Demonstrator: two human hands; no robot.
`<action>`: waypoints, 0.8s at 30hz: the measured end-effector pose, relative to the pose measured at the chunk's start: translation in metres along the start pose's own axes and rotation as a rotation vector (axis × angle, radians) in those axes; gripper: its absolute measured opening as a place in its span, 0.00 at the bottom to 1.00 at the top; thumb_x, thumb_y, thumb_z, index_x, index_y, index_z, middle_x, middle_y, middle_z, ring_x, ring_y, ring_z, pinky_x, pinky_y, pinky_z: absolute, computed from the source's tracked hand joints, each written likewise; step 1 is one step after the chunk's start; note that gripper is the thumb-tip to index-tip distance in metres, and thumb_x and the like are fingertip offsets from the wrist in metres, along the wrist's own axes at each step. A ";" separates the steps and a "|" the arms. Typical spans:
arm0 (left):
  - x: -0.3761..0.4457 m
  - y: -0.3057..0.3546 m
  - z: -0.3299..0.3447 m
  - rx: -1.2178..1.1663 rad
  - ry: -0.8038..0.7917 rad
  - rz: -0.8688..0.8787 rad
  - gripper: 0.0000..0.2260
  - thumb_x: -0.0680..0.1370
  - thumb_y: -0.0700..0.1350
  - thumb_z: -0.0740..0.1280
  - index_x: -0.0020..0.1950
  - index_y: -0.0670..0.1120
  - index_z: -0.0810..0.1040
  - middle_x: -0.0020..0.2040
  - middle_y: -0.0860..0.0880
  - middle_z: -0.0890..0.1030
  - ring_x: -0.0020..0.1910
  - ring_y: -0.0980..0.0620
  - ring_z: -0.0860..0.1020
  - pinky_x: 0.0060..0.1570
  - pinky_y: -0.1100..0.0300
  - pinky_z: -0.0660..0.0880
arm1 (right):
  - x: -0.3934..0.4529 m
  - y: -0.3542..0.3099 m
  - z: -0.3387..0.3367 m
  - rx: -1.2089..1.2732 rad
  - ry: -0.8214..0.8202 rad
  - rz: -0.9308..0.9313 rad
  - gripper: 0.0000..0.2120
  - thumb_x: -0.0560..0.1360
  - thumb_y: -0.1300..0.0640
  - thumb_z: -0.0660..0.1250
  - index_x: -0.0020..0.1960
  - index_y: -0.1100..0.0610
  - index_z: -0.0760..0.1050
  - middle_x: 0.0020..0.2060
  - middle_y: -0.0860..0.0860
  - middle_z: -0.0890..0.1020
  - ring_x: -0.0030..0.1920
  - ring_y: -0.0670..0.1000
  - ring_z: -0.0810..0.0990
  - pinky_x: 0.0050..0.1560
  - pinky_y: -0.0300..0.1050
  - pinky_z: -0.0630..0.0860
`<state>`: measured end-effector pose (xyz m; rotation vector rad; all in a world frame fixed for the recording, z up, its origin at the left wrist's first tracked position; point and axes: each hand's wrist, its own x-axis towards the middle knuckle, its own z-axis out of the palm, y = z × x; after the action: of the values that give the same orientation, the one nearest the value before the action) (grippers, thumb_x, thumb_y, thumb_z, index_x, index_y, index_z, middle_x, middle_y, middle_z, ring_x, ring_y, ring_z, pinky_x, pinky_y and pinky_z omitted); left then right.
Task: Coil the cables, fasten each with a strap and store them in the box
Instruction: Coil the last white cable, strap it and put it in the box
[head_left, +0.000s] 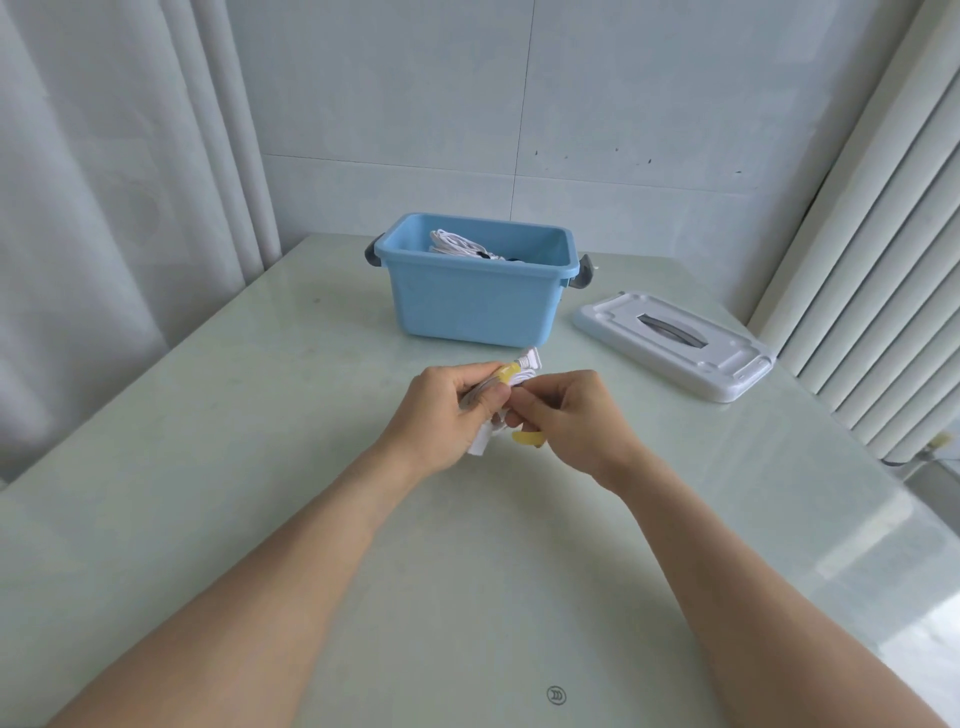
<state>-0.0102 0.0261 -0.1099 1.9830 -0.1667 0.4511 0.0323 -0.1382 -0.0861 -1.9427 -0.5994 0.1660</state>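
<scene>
My left hand (447, 410) grips a coiled white cable (527, 364) above the middle of the table, with a white plug end hanging below the fist. A yellow strap (527, 439) runs round the coil. My right hand (576, 415) pinches the strap's loose end just beside the left hand. Behind the hands stands the open blue box (472, 306) with grey side latches. A coiled white cable in the box (460, 244) lies inside at its left.
The box's white lid (675, 345) lies flat to the right of the box, near the table's right edge. The pale green table (260, 467) ends against a tiled wall at the back. Curtains hang at left and right.
</scene>
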 end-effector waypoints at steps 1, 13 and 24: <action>0.000 0.000 -0.001 0.051 0.024 0.000 0.10 0.79 0.50 0.64 0.49 0.48 0.85 0.40 0.45 0.84 0.41 0.42 0.79 0.47 0.46 0.78 | 0.000 0.000 0.002 -0.062 0.011 -0.022 0.16 0.80 0.60 0.66 0.34 0.55 0.80 0.28 0.43 0.80 0.28 0.43 0.73 0.31 0.33 0.70; -0.002 0.007 -0.001 0.344 0.074 0.100 0.12 0.78 0.49 0.62 0.56 0.54 0.83 0.33 0.53 0.75 0.35 0.60 0.73 0.53 0.44 0.72 | 0.002 -0.009 0.003 0.602 -0.146 0.367 0.19 0.80 0.46 0.66 0.44 0.62 0.79 0.36 0.56 0.78 0.32 0.54 0.76 0.37 0.47 0.75; 0.000 0.009 0.000 0.114 0.121 0.054 0.15 0.76 0.51 0.73 0.62 0.51 0.83 0.47 0.52 0.81 0.46 0.61 0.78 0.51 0.69 0.70 | 0.003 0.006 0.000 0.589 -0.173 0.220 0.10 0.75 0.55 0.69 0.46 0.62 0.84 0.38 0.53 0.79 0.35 0.49 0.74 0.39 0.42 0.76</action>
<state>-0.0132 0.0222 -0.1026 2.0593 -0.1214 0.6257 0.0369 -0.1387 -0.0910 -1.4210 -0.3868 0.5870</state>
